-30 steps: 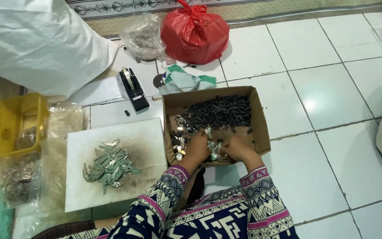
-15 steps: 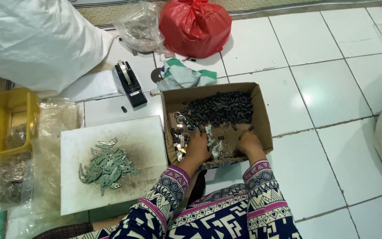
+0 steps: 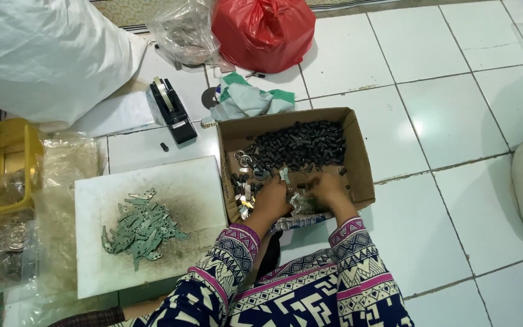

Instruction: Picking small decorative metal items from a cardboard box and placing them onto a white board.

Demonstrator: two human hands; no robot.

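Head view: compared with a second ago both hands sit lower in the cardboard box, the left hand and right hand curled among small silver metal pieces, though I cannot tell what either grips. One box holds one heap of dark cylinders; one white board carries one pile of flat green-grey brackets, untouched beside it

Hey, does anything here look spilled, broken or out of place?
Nothing looks spilled. Both hands, left hand and right hand, dig among small metal pieces inside the cardboard box. The white board beside it is smudged dark grey around its pile of flat metal parts.
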